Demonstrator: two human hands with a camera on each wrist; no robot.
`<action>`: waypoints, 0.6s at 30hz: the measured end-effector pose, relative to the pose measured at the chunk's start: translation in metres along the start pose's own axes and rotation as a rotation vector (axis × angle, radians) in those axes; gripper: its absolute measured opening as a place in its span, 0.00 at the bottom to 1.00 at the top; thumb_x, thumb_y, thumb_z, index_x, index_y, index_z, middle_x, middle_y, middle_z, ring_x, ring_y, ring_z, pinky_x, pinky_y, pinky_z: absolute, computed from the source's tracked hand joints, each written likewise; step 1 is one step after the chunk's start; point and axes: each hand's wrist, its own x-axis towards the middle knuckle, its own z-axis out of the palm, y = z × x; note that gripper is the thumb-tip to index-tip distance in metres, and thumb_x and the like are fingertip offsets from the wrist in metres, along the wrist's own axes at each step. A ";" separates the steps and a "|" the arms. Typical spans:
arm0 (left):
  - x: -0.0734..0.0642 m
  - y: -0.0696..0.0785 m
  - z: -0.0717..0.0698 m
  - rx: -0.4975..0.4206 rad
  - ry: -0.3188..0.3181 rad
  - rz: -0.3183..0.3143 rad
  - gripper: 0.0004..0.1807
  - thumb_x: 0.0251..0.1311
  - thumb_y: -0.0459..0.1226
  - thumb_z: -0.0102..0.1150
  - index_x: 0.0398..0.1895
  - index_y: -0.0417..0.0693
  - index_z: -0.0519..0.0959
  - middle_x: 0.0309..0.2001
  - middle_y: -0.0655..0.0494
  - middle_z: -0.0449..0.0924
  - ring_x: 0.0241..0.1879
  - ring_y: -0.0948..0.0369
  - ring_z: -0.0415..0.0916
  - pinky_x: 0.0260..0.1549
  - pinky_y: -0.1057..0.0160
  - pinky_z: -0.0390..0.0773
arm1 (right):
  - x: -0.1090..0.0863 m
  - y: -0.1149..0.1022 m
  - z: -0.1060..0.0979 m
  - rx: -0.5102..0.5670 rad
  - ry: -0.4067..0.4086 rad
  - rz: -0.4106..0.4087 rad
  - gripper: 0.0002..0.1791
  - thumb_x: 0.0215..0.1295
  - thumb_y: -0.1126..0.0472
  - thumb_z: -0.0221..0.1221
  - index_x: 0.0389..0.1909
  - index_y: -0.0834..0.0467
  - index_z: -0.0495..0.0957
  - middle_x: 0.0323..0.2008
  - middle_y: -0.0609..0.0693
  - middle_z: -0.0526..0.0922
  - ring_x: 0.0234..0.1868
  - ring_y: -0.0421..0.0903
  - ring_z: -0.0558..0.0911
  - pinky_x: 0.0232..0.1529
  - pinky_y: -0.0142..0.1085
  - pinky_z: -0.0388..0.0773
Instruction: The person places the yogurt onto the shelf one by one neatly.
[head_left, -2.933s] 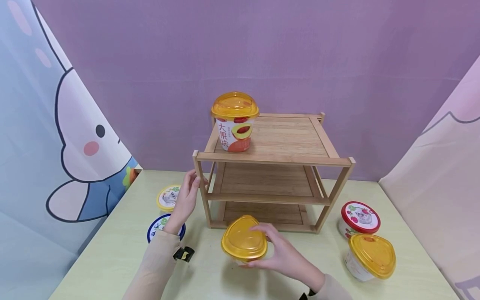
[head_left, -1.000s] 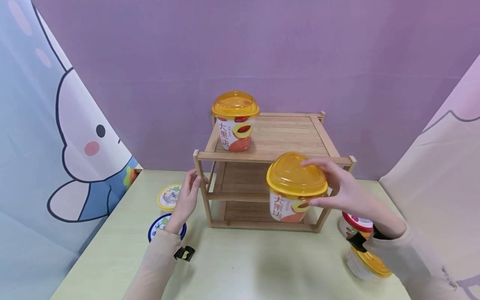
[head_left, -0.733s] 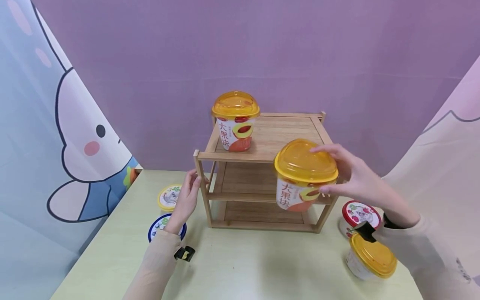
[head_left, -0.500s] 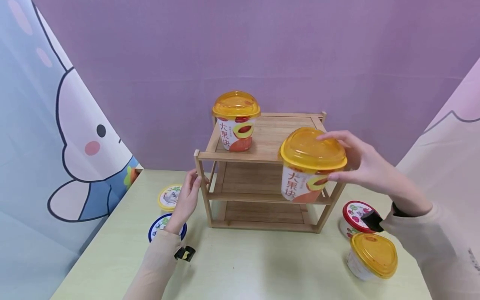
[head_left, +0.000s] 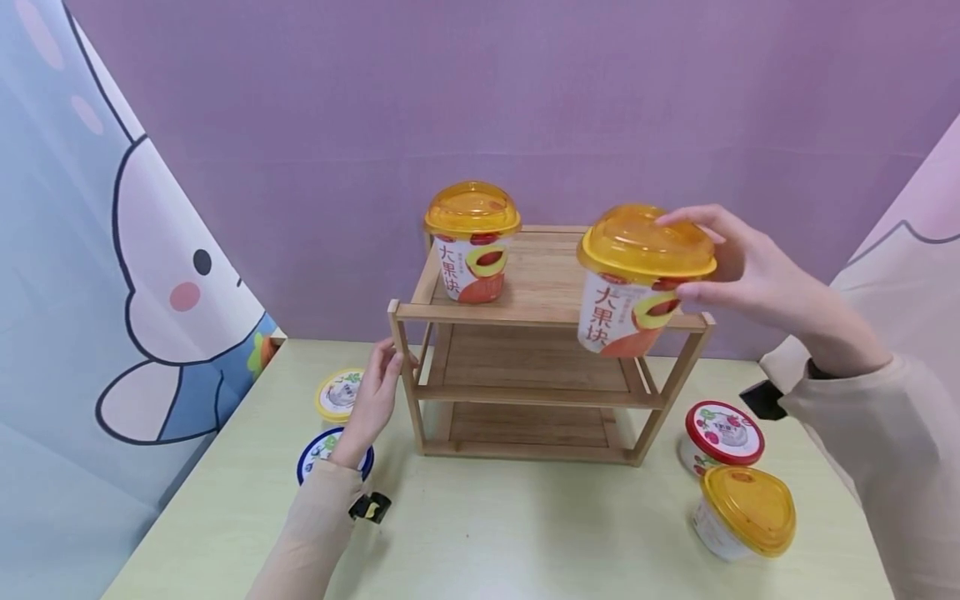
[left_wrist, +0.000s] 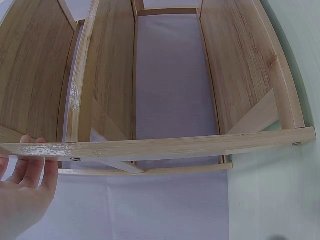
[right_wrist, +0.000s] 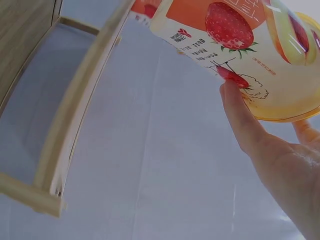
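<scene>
My right hand grips a yogurt cup by its amber domed lid, tilted slightly, in front of the right side of the wooden rack's top shelf. The right wrist view shows the thumb against the printed wall of this cup; the other fingers are mostly hidden. My left hand holds the left front post of the wooden rack, fingers curled behind it in the left wrist view, where the rack lies sideways. A matching yogurt cup stands upright on the top shelf's left side.
To the rack's right stand a red-lidded tub and, nearer, a tilted cup with an amber lid. A yellow-lidded tub and a blue-lidded tub sit left, partly behind my left arm. A purple cloth hangs behind.
My right hand has lifted the yogurt cup from low in front of the rack up and to the right, to about top-shelf height. The left hand stays on the rack post.
</scene>
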 end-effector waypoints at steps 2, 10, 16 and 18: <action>0.000 0.000 0.000 -0.003 -0.006 -0.017 0.15 0.67 0.32 0.33 0.55 0.35 0.59 0.39 0.40 0.72 0.45 0.50 0.70 0.49 0.57 0.66 | 0.003 -0.001 -0.003 -0.052 0.019 0.029 0.33 0.52 0.80 0.53 0.59 0.58 0.60 0.47 0.49 0.72 0.43 0.41 0.74 0.40 0.24 0.73; -0.002 0.001 -0.001 -0.006 -0.014 -0.025 0.17 0.68 0.37 0.33 0.55 0.36 0.59 0.40 0.45 0.72 0.46 0.51 0.69 0.50 0.57 0.65 | 0.010 0.000 -0.016 -0.203 0.070 0.166 0.31 0.55 0.75 0.52 0.59 0.52 0.60 0.46 0.47 0.73 0.43 0.41 0.73 0.40 0.23 0.72; -0.002 0.000 0.000 -0.004 -0.004 0.006 0.17 0.68 0.38 0.34 0.54 0.38 0.60 0.38 0.44 0.72 0.45 0.52 0.70 0.49 0.56 0.66 | 0.015 0.005 -0.027 -0.254 0.086 0.314 0.29 0.58 0.68 0.53 0.59 0.47 0.59 0.48 0.44 0.71 0.45 0.40 0.72 0.41 0.27 0.69; -0.002 0.001 0.000 -0.003 -0.006 -0.002 0.17 0.68 0.39 0.34 0.55 0.39 0.60 0.38 0.45 0.72 0.45 0.53 0.70 0.50 0.56 0.66 | 0.017 0.007 -0.030 -0.269 0.089 0.364 0.28 0.59 0.65 0.54 0.59 0.46 0.58 0.49 0.44 0.71 0.46 0.40 0.71 0.46 0.36 0.68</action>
